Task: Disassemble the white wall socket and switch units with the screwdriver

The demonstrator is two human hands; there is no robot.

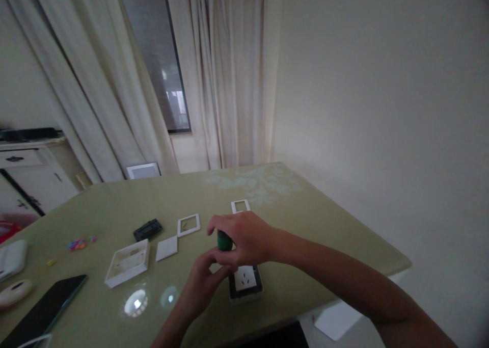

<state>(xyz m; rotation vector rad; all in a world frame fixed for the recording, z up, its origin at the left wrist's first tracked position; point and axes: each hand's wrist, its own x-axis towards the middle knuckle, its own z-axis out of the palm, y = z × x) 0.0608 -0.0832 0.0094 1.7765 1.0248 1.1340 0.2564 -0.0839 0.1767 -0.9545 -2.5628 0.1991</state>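
Observation:
A green handle [224,241], apparently a screwdriver's, stands upright under the curled fingers of my right hand [244,238]. Its shaft and tip are hidden behind my hands. Just below, my left hand [202,282] has thumb and index finger brought together by the upper left corner of a wall socket; what they pinch is covered. The wall socket [245,278] has a white face with slots and a dark surround, and sits in a white box near the table's front edge. My right hand covers its far side.
Left of my hands lie a white mounting box [128,264], a white plate [167,248], a black module [147,230] and a white frame [188,225]. Another frame [240,205] lies beyond my right hand. A phone [46,310] and small colourful pieces [78,244] are further left.

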